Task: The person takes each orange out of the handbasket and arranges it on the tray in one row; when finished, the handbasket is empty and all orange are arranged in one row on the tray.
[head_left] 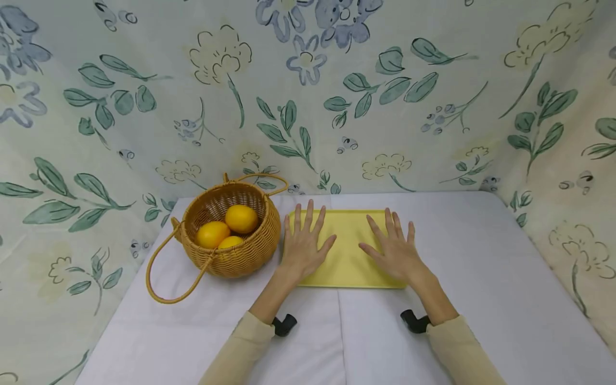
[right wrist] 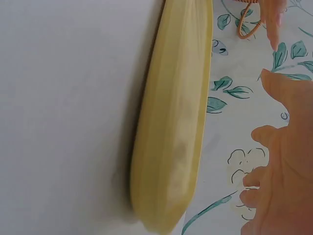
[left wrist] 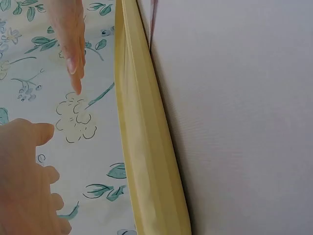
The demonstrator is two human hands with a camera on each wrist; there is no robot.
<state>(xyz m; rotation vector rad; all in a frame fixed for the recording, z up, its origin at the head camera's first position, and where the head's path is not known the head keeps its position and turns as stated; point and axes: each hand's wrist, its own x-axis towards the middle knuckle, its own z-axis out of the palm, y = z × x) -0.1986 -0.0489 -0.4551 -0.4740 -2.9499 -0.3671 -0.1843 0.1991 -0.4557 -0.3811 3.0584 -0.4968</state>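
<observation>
A shallow yellow tray (head_left: 351, 251) lies on the white-covered table. My left hand (head_left: 303, 248), fingers spread and straight, is over the tray's left part. Over its right part is my right hand (head_left: 395, 251), also spread with the palm down. Both wrist views show a gap between the hands and the tray's rim (left wrist: 146, 122), so they hover and hold nothing. Left of my left hand stands a round wicker basket (head_left: 250, 251) with yellow lemon-like fruits (head_left: 241, 219) inside. The lowest fruit is partly hidden by the basket wall.
One basket handle (head_left: 175, 299) hangs out over the tablecloth (head_left: 481, 267) toward the front left; the other leans to the back right. Floral fabric (head_left: 308, 107) rises behind the table and along both sides. A black wrist mount (head_left: 415, 322) shows at each cuff.
</observation>
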